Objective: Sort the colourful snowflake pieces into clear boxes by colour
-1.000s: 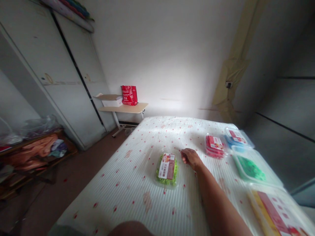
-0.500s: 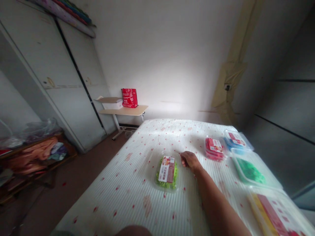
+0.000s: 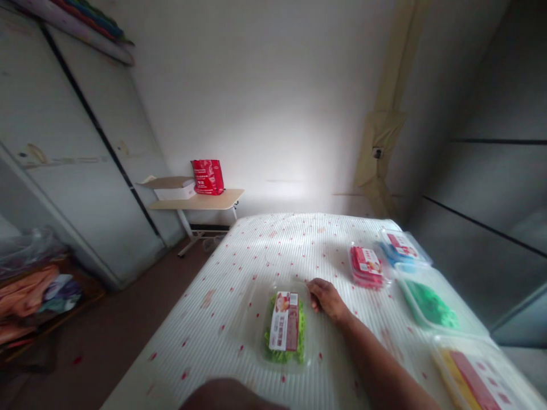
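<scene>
The right hand point(image 3: 325, 297) is lying just right of centre in the lower half of the frame, its forearm running in from the lower right corner. Its fingers are curling inward and are touching the upper right corner of a clear box point(image 3: 284, 330) of green leaves. Whether they are pinching the rim or only resting against it is impossible to tell, since the clear plastic is fading into the sheet point(image 3: 239, 262). The box is sitting flat on the sheet at lower centre, with a red and white label lying along its lid; the print is too small to read.

A rounded brown shape point(image 3: 226, 397) is poking up from the bottom edge. It is cut off and blurred, so it is unclear what it is. The left hand is not showing.

Along the right side, four more boxes are lining up: a red one point(image 3: 365, 266), a blue one point(image 3: 401, 246) just beyond it, a larger green one point(image 3: 429, 304), and a yellow and red one point(image 3: 474, 376) that the lower right corner is cutting off and blurring.

At middle left, a red bag point(image 3: 208, 176) is standing on a small table point(image 3: 196, 200).
</scene>
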The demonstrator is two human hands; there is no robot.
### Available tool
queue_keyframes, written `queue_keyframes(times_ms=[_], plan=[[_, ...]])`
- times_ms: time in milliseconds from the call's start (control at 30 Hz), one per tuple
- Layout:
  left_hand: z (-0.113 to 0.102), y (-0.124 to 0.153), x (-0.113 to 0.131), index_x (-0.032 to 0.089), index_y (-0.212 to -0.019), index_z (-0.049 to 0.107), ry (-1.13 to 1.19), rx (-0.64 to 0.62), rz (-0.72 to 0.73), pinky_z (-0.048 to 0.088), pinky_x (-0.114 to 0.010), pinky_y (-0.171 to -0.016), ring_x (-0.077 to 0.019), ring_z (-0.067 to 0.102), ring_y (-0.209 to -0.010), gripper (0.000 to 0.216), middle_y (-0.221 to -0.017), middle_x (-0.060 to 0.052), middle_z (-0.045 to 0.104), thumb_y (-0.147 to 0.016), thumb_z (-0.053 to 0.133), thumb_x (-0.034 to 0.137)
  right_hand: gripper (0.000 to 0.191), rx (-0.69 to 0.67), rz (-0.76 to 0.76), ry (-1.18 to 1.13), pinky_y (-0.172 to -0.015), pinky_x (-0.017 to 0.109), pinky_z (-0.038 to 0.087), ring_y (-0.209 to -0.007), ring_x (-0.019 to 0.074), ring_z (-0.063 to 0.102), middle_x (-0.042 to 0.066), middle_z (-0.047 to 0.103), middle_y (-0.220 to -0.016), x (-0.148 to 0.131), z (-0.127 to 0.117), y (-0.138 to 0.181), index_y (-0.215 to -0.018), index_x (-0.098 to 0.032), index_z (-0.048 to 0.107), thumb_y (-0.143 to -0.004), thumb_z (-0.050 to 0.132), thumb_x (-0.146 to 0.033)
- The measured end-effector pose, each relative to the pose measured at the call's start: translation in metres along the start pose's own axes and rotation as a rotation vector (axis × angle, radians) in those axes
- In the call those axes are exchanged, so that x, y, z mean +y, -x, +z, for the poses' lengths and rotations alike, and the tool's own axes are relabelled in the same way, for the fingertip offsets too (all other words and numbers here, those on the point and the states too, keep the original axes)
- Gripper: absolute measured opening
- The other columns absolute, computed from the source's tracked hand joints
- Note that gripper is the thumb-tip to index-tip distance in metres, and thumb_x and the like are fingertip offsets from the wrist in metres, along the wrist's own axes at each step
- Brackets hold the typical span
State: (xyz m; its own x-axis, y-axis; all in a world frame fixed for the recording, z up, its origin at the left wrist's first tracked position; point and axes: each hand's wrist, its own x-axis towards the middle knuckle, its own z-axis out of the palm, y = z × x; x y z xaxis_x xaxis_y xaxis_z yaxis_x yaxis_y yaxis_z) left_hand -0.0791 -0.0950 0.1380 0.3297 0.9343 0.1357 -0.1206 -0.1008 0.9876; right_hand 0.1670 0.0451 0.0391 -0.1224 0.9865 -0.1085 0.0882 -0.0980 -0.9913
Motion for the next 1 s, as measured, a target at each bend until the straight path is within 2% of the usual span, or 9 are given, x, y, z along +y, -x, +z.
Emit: queue_keyframes(times_ms=[67,133,233,367,467,633,700,800,1000], plan=[[-0.011,-0.032,0.011,0.051,-0.096,0.064,-0.038,0.024,-0.015,0.044,-0.043,-0.051,-0.0280,0.060,-0.067,0.054,-0.072,-0.004,0.065,-0.045,0.058,0.066,0.027,0.034,-0.015,-0.038,-0.039,0.021,0.029,-0.035,0.0072,0.040,-0.006,0.047,-0.041,0.000,0.001,0.003,-0.057,-0.020,0.044,-0.071,0.049,-0.042],[-0.019,-0.062,0.007,0.038,-0.097,0.067,-0.077,0.059,-0.033,0.048,-0.046,-0.070,-0.0289,0.061,-0.082,0.049,-0.080,-0.007,0.067,-0.050,0.067,0.052,0.025,0.097,-0.027,-0.086,-0.039,0.021,0.031,-0.036,0.0074,0.041,-0.006,0.047,-0.042,0.000,0.002,0.008,-0.058,-0.020,0.045,-0.070,0.049,-0.042],[-0.025,-0.084,-0.028,0.026,-0.102,0.064,-0.130,0.448,-0.137,0.046,-0.043,-0.086,-0.0289,0.058,-0.102,0.049,-0.097,-0.008,0.068,-0.058,0.068,0.045,0.023,0.203,-0.035,-0.134,-0.040,0.022,0.032,-0.036,0.0077,0.042,-0.006,0.046,-0.043,0.001,0.004,0.020,-0.060,-0.021,0.044,-0.068,0.049,-0.042],[-0.028,-0.066,-0.087,0.023,-0.105,0.063,-0.001,0.497,-0.369,0.048,-0.044,-0.087,-0.0318,0.054,-0.112,0.052,-0.117,-0.010,0.062,-0.059,0.068,0.045,0.026,0.211,0.001,-0.120,-0.039,0.021,0.032,-0.036,0.0073,0.042,-0.006,0.047,-0.045,0.003,0.005,0.048,-0.062,-0.020,0.045,-0.069,0.050,-0.044],[-0.018,-0.048,-0.104,0.022,-0.109,0.063,0.006,0.426,-0.373,0.042,-0.041,-0.098,-0.0310,0.045,-0.123,0.054,-0.123,-0.008,0.059,-0.058,0.072,0.039,0.028,0.171,0.015,-0.106,-0.039,0.021,0.032,-0.038,0.0066,0.042,-0.004,0.050,-0.050,-0.005,0.004,0.080,-0.065,-0.018,0.047,-0.072,0.051,-0.046],[0.013,-0.048,-0.103,0.018,-0.114,0.060,0.028,0.360,-0.348,0.033,-0.041,-0.106,-0.0297,0.041,-0.127,0.056,-0.128,-0.008,0.056,-0.061,0.070,0.034,0.028,0.200,-0.125,-0.092,-0.046,0.020,0.038,-0.048,0.0075,0.048,-0.001,0.055,-0.065,-0.055,-0.014,0.152,-0.073,-0.017,0.053,-0.078,0.051,-0.044],[0.032,-0.052,-0.104,0.018,-0.117,0.057,0.023,0.352,-0.362,0.028,-0.040,-0.109,-0.0281,0.037,-0.130,0.057,-0.133,-0.008,0.050,-0.063,0.068,0.032,0.026,0.253,-0.200,-0.009,-0.049,0.021,0.040,-0.052,0.0088,0.048,-0.001,0.053,-0.063,-0.080,-0.035,0.181,-0.074,-0.017,0.055,-0.078,0.054,-0.043],[0.068,-0.059,-0.110,0.018,-0.123,0.050,0.059,0.297,-0.336,0.027,-0.036,-0.109,-0.0258,0.036,-0.130,0.060,-0.138,-0.009,0.045,-0.066,0.064,0.028,0.027,0.443,-0.323,0.174,-0.050,0.021,0.041,-0.053,0.0106,0.048,0.000,0.053,-0.059,-0.104,-0.081,0.215,-0.072,-0.018,0.060,-0.078,0.056,-0.043],[0.137,-0.088,-0.119,0.015,-0.127,0.045,0.060,0.197,-0.259,0.030,-0.034,-0.106,-0.0248,0.038,-0.128,0.059,-0.139,-0.011,0.043,-0.069,0.057,0.022,0.028,0.787,-0.318,0.336,-0.050,0.021,0.044,-0.052,0.0125,0.051,0.000,0.055,-0.054,-0.091,-0.166,0.244,-0.076,-0.017,0.063,-0.076,0.060,-0.045]])
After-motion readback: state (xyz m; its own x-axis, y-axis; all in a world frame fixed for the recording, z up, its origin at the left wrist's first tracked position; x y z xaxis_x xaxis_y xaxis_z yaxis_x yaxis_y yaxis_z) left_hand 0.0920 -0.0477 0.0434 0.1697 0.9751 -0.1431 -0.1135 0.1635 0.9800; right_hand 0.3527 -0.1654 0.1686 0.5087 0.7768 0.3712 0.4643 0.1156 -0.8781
